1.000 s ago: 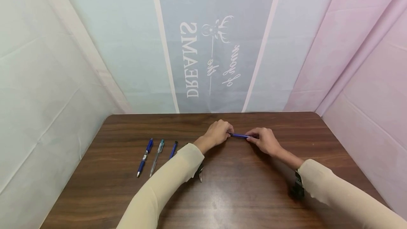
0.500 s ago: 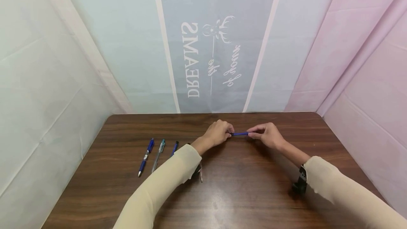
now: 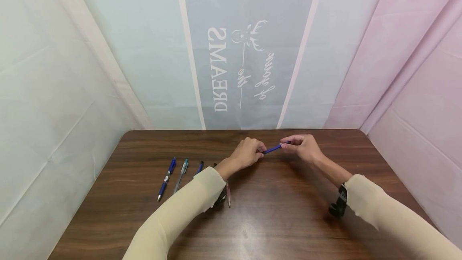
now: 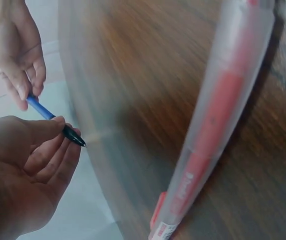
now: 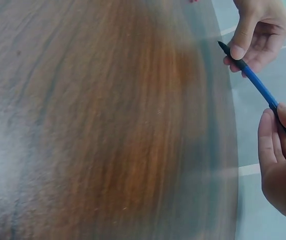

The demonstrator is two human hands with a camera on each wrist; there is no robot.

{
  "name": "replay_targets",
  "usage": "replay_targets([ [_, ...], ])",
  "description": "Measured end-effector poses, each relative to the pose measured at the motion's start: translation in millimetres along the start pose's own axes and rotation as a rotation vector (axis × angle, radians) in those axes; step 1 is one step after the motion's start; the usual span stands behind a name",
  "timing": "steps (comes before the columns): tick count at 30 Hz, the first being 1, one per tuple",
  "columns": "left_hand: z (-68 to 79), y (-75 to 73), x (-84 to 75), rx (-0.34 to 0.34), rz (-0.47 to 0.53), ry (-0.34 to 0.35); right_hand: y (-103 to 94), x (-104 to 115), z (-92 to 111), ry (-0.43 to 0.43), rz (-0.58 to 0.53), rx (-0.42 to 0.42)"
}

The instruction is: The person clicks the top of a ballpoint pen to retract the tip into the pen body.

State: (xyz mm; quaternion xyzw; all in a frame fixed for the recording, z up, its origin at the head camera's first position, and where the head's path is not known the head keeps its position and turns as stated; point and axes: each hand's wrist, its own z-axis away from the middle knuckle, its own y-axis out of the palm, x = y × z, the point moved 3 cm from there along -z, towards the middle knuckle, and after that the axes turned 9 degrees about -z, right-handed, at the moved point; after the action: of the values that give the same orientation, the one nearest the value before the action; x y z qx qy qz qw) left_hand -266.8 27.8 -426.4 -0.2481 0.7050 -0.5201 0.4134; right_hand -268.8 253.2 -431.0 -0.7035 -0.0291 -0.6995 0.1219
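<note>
In the head view a blue pen (image 3: pixel 273 149) with black ends spans the gap between my two hands over the far part of the table. My left hand (image 3: pixel 248 151) pinches it by the black end at the writing tip, which pokes out past the fingers in the left wrist view. The opposite end is pinched between thumb and fingers of my right hand (image 3: pixel 304 147), partly covering it. In the right wrist view the blue barrel (image 5: pixel 259 85) shows bare between the hands, slanting. A red pen (image 4: pixel 210 125) with a frosted barrel lies close below the left wrist camera.
Left on the brown table (image 3: pixel 281 220) lie a blue pen (image 3: pixel 167 179), a clear pen with teal parts (image 3: pixel 181 175) and another blue pen (image 3: pixel 200 167), partly under the left sleeve (image 3: pixel 184 208). Fabric walls (image 3: pixel 166 51) stand behind and at both sides.
My right hand has moved up and slightly away, shifting its grip along the pen. The pen's right end now tilts upward. My left hand stays nearly in place.
</note>
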Motion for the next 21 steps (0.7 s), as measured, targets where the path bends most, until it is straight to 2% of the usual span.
replay_targets([
  [6, 4.9, -1.5, -4.4, 0.011, 0.147, -0.037, 3.1, 6.7, -4.0, 0.03, -0.078, -0.017],
  [13, 16.0, 0.2, -10.2, 0.047, 0.428, -0.111, 16.5, 15.5, -8.5, 0.06, -0.304, 0.023],
  [18, 24.5, 1.0, -14.6, 0.077, 0.658, -0.161, 24.1, 19.9, -10.9, 0.074, -0.353, 0.047],
  [21, 28.7, 1.0, -15.9, 0.094, 0.747, -0.192, 27.3, 21.4, -11.0, 0.082, -0.358, 0.051],
])
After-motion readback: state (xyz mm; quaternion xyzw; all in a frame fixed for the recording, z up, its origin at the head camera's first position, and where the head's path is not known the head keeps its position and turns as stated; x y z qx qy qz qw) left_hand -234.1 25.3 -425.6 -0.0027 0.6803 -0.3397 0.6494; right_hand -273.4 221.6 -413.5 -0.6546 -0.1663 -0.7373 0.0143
